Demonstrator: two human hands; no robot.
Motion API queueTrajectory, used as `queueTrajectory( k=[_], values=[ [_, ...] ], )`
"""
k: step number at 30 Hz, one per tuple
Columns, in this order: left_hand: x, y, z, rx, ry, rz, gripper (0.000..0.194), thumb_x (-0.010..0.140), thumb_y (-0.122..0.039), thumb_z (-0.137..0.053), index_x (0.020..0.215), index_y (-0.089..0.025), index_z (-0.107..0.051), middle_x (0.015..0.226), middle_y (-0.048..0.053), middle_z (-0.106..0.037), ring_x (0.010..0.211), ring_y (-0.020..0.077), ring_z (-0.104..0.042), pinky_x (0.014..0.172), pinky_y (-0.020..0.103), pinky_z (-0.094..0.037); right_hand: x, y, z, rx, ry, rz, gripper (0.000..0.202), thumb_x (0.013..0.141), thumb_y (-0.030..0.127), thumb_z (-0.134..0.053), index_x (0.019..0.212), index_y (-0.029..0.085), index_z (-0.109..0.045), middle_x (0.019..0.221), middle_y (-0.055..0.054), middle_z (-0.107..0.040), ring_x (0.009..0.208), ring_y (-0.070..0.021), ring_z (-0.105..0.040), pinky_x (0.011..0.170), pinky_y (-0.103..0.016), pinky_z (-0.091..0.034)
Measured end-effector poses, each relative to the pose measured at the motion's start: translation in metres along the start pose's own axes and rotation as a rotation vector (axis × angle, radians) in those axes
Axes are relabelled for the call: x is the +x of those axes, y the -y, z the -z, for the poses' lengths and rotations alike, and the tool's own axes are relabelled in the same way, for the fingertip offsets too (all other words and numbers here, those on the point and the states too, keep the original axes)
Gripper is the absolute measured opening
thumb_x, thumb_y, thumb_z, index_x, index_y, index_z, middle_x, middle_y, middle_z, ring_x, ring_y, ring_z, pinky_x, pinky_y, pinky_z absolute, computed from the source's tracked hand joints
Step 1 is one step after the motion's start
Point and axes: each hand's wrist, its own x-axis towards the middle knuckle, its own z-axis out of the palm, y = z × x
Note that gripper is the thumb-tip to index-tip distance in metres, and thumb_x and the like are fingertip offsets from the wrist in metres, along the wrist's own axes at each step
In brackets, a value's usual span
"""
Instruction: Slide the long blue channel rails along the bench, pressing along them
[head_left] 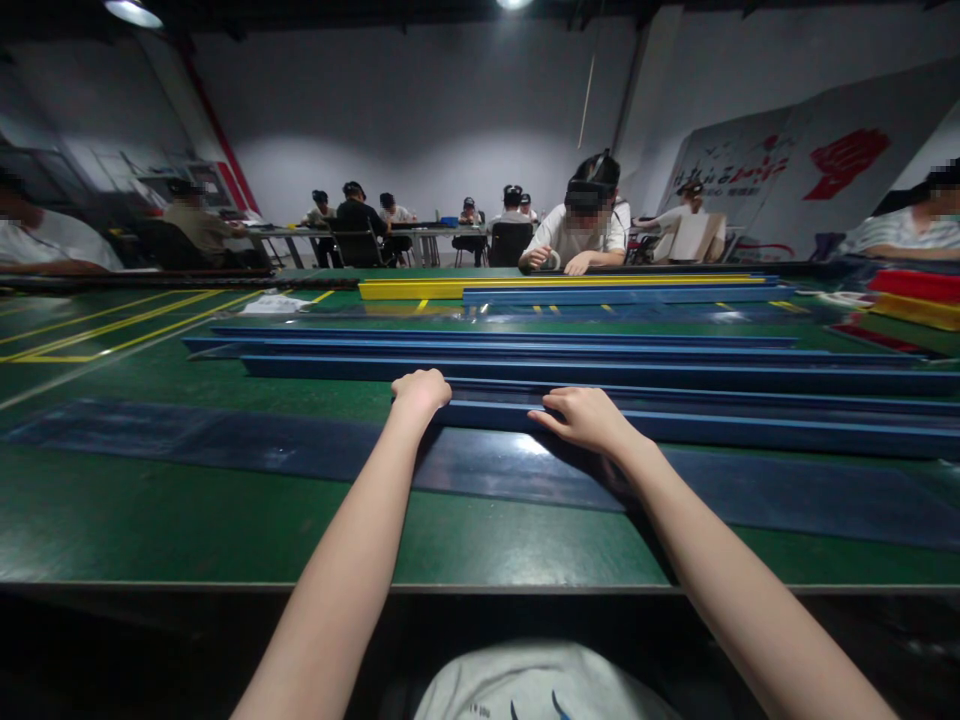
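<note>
A long blue channel strip (712, 425) lies across the green table (480, 555). My left hand (424, 392) is closed round its left end. Further right, my right hand (585, 415) rests on the same strip, fingers over its far side and thumb apart on the near side. Under and in front of the strip lies a flat, glossy dark blue sheet (510, 465). Just beyond stands another blue channel strip (337, 368), with more blue strips behind it.
Yellow strips (420, 289) and a blue strip (600, 296) lie near the table's far side. A person (585, 225) works opposite. Red and yellow bins (919, 310) stand at the far right, and white paper (274, 303) lies at the back left.
</note>
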Motion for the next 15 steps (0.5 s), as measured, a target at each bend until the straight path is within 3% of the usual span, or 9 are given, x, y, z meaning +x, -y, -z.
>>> queueTrajectory(
  k=[4,15],
  values=[
    [0.001,0.000,0.000,0.008,-0.003,0.111,0.045,0.072,-0.030,-0.044,0.113,-0.019,-0.058,0.114,0.016,-0.058,0.101,0.0301,-0.056,0.076,0.037,-0.046,0.000,0.000,0.001,0.003,0.002,0.001,0.048,0.088,0.049,-0.027,0.076,0.018,-0.061,0.081,-0.006,-0.063,0.075,-0.0147,-0.057,0.057,-0.024,-0.027],
    [-0.012,-0.010,0.004,-0.014,0.002,0.052,0.044,0.076,-0.025,-0.038,0.115,-0.014,-0.056,0.119,0.017,-0.054,0.107,0.0286,-0.053,0.081,0.034,-0.044,0.000,0.000,0.000,-0.003,-0.005,0.005,0.047,0.088,0.048,-0.027,0.075,0.018,-0.061,0.080,-0.006,-0.063,0.075,-0.0147,-0.057,0.058,-0.024,-0.027]
  ],
)
